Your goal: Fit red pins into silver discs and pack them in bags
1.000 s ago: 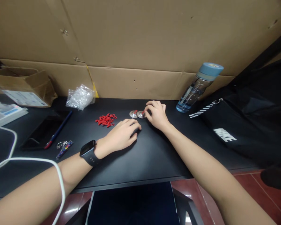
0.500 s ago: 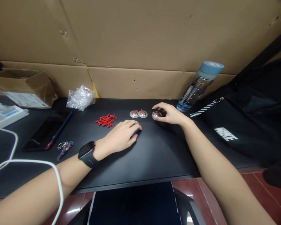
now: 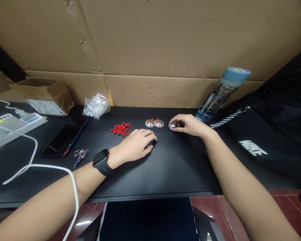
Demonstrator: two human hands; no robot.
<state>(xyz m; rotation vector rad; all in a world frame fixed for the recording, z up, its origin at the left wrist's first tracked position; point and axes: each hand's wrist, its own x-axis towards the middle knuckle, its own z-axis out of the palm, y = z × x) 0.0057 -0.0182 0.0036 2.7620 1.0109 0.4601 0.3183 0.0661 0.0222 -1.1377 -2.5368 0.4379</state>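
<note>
My right hand (image 3: 189,124) rests on the black desk (image 3: 165,164) with its fingers pinched on a small silver disc (image 3: 172,126). Just left of it lie two more silver discs with red loops on top (image 3: 154,123), side by side. Further left is a pile of several red loops (image 3: 121,129). My left hand (image 3: 136,145), with a dark watch (image 3: 102,161) on the wrist, lies on the desk in front of the discs, its fingers curled down over something I cannot make out.
A blue-capped water bottle (image 3: 222,93) stands at the back right beside a black bag (image 3: 266,134). A crumpled plastic bag (image 3: 96,105), a cardboard box (image 3: 46,93), a phone with a pen (image 3: 65,139), keys (image 3: 80,155) and a white cable (image 3: 50,167) lie to the left. Cardboard lines the wall.
My right hand left the two looped discs and moved right, where it now pinches a third silver disc. The left hand stayed put. The view shifted slightly.
</note>
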